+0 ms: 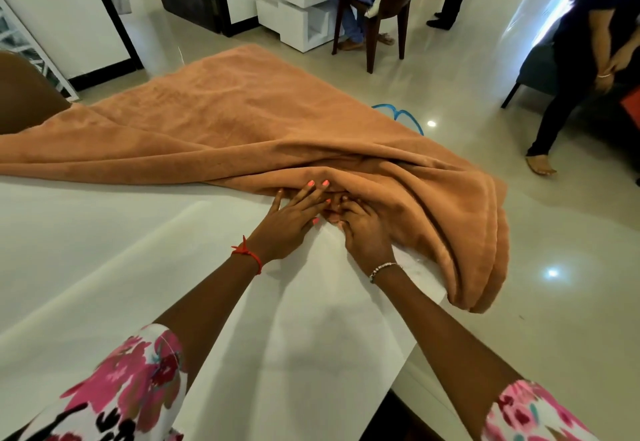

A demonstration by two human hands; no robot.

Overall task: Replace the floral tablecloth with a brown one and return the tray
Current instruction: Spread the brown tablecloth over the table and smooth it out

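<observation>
At the left of the frame, the brown tablecloth (242, 122) is lying half spread over the far part of the white table (86, 226). It is running from the left edge to the right, where it is bunching up and hanging over the table's right corner.

In the middle, the left hand (287, 222) is lying flat, palm down. Its fingers (311, 191) are reaching out straight and a little apart, and the tips are pressing on the edge of the brown cloth. A red string (247, 253) is sitting on that wrist. The arm is stretching up from the lower left, out of a flowery sleeve (131, 381).

Just to the right, the right hand (367, 233) is touching the left one. Its fingers (346, 203) are bending and poking into a fold of the cloth. The tips are hiding inside, so I cannot tell if they are pinching it. A bead bracelet (384, 269) is circling that wrist, and the arm is coming up from the lower right.

At the far right, a person in dark clothes (581, 60) is standing on the shiny floor (450, 77).
</observation>
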